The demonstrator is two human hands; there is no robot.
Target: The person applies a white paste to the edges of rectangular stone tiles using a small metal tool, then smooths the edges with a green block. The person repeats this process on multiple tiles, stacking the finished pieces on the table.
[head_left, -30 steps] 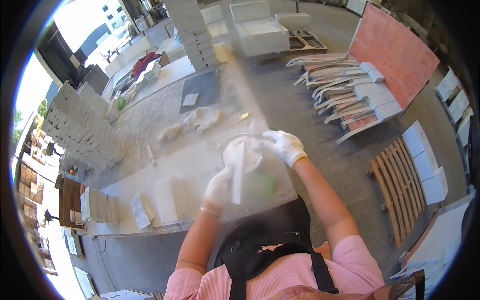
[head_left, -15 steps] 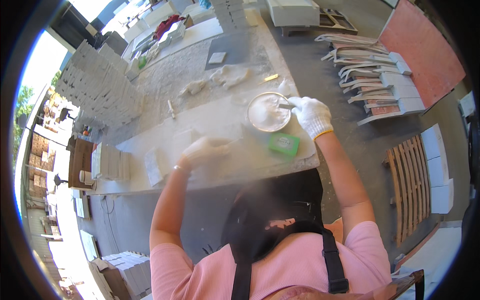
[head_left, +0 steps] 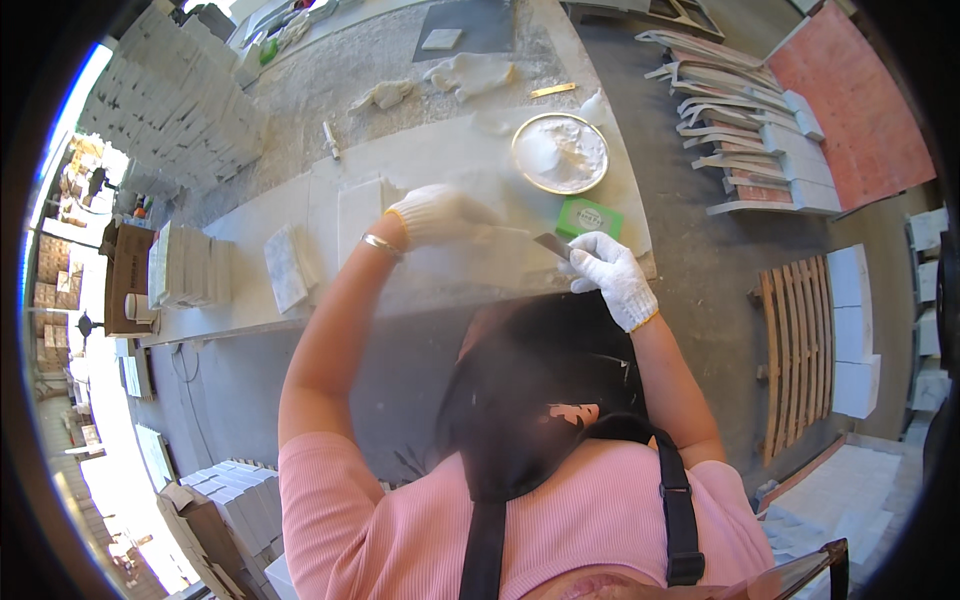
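Right hand: grip closed on the scraper handle; blade stiff, thin.
Left hand: flat, pressing the heavy, brittle slab.

A stone-tile workshop — stacked white tiles, a dusty workbench, wooden pallet.
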